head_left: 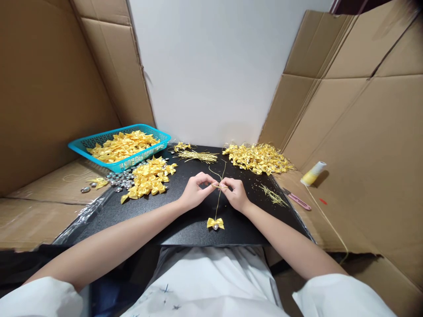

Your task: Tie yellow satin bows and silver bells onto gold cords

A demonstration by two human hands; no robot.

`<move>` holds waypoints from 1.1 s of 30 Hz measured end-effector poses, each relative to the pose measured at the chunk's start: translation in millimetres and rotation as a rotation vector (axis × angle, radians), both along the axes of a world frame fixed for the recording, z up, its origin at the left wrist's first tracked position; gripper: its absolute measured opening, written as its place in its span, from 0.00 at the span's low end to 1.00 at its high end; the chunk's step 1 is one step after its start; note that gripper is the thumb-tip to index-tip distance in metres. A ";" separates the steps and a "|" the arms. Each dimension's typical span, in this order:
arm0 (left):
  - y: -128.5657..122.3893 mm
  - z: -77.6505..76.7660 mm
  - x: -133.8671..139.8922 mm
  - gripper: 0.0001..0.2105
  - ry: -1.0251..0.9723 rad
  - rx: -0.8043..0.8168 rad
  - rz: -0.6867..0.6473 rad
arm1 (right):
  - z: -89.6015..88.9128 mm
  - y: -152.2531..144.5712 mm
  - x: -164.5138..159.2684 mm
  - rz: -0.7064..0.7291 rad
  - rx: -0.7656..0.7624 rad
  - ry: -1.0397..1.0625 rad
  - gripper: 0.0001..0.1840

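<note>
Both hands meet above the middle of the black tabletop, fingertips pinched on a thin gold cord [217, 207]. My left hand [198, 190] is closed on the cord from the left, and my right hand [234, 192] pinches it from the right, almost touching the other. Below them the cord runs down to a yellow ribbon bow [215, 223] with a small silver bell-like bead at its centre, lying near the table's front edge. Loose cord ends stick up beyond the fingers. Whether a knot sits between the fingertips is too small to tell.
A turquoise basket [120, 166] of yellow bows stands at left, beside silver beads [120, 179] and loose bows [148, 180]. Behind lie cut cords [198, 156] and corded bows [257, 157]. At right are cord scraps [273, 196], a pink cutter [299, 201] and a thread spool [313, 173].
</note>
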State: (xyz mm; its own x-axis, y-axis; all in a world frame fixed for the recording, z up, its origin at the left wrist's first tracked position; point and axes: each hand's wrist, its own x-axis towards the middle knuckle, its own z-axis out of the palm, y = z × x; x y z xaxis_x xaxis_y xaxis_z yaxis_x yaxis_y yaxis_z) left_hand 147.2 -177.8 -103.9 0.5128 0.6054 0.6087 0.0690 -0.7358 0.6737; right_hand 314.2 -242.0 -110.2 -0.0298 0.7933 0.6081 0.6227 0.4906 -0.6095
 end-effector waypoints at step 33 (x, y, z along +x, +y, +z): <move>-16.4 24.4 -12.9 0.08 0.608 -0.439 -0.364 | 15.0 -33.3 14.1 0.213 -0.310 -0.129 0.12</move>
State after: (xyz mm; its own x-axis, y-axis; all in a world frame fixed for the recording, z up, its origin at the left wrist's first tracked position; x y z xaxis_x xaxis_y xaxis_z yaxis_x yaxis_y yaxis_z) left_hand 134.4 -194.2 -79.5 0.8856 0.4557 -0.0899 0.3216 -0.4619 0.8266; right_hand 328.3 -275.2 -95.2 -0.2739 0.9064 0.3216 0.6076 0.4223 -0.6727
